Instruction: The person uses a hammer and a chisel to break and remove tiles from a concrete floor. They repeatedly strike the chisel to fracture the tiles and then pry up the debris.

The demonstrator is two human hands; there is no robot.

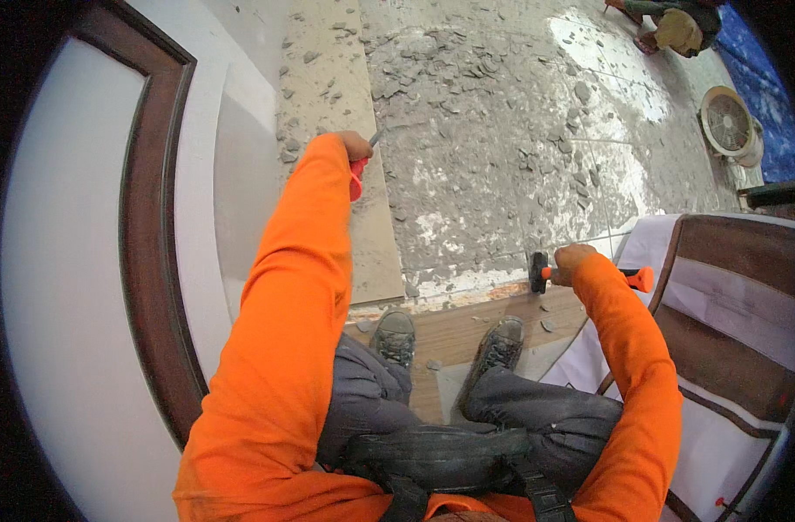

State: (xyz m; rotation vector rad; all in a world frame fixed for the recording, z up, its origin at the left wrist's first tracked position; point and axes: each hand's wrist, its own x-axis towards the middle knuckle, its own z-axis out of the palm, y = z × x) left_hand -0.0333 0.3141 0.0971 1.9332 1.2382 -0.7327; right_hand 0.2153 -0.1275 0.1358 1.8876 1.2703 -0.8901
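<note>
My left hand [355, 145] is shut on a cold chisel with a red hand guard [357, 179]. Its dark steel blade [375, 138] points up and to the right, over the seam between the beige floor tiles [364, 254] and the stripped floor [449, 169]. I cannot tell whether the blade touches the floor. In my right hand [572, 262] is a club hammer with a black head [538, 272] and an orange-and-black handle [640, 279]. The hammer is held low at the right, above the edge of the stripped floor and apart from the chisel.
Broken mortar chips [430, 72] litter the floor. Wood-look flooring [449, 333] lies under my shoes. A dark brown door frame [156, 196] stands left; a brown-and-white covering [717, 287] fills the right. Further off are a fan [727, 121], a blue tarp [763, 98] and a crouching person [678, 29].
</note>
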